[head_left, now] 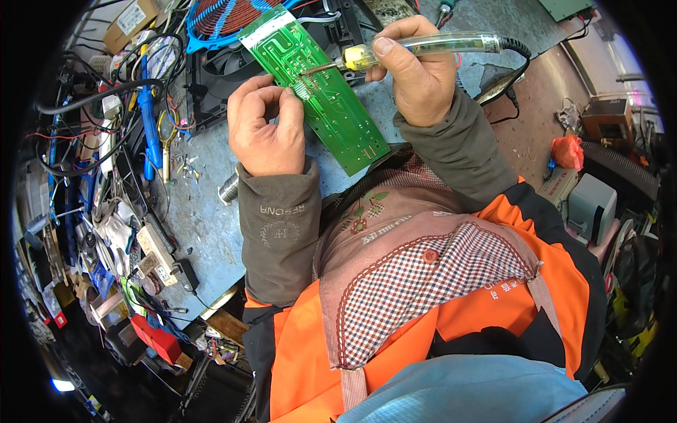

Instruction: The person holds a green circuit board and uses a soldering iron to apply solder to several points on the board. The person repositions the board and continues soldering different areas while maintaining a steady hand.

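A long green circuit board (337, 116) lies at a slant, solder side up, its upper part over a black plastic housing. In my right hand (422, 77) is a soldering iron (451, 44) with a clear handle and yellow collar, held much like a pen. Its metal tip points left and meets the board's solder joints, or hovers just over them. My left hand (266, 127) is closed in a pinch at the board's left edge, close to the iron's tip. Whatever its fingertips hold is too small to make out.
Behind the board sits a copper-coloured coil (229, 15) in a blue frame, on the black housing (211, 92). A small metallic spool (229, 189) stands by my left sleeve. Tangled cables, a blue tool (149, 116) and a power strip (156, 255) crowd the left. The iron's black cord (520, 74) loops at right.
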`<state>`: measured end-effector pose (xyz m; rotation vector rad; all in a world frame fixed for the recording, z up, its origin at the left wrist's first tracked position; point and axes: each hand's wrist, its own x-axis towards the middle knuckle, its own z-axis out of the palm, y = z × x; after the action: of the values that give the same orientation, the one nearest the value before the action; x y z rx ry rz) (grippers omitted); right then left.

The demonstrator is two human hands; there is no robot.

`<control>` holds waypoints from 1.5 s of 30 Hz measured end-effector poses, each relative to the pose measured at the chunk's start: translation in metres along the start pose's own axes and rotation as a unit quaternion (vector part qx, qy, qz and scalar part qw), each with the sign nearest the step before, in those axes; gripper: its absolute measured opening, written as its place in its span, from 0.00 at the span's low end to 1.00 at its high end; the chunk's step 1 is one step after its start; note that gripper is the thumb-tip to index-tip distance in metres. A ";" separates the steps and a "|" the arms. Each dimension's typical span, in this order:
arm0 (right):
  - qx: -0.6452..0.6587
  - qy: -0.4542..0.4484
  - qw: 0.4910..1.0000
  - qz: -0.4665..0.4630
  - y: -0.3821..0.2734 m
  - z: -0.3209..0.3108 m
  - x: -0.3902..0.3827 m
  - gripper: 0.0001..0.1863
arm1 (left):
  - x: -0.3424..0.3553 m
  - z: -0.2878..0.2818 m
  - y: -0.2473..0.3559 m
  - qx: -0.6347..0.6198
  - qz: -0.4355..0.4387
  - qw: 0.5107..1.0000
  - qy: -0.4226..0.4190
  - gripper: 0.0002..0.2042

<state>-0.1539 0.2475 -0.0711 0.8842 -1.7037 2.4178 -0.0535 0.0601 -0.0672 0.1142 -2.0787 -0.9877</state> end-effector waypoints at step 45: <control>-0.021 0.000 0.999 -0.036 -0.002 0.001 -0.002 0.10 | 0.000 0.000 0.003 0.000 -0.013 1.000 -0.008 0.04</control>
<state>-0.1515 0.2483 -0.0699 0.9231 -1.6862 2.3287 -0.0527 0.0617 -0.0653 0.1332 -2.0955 -1.0079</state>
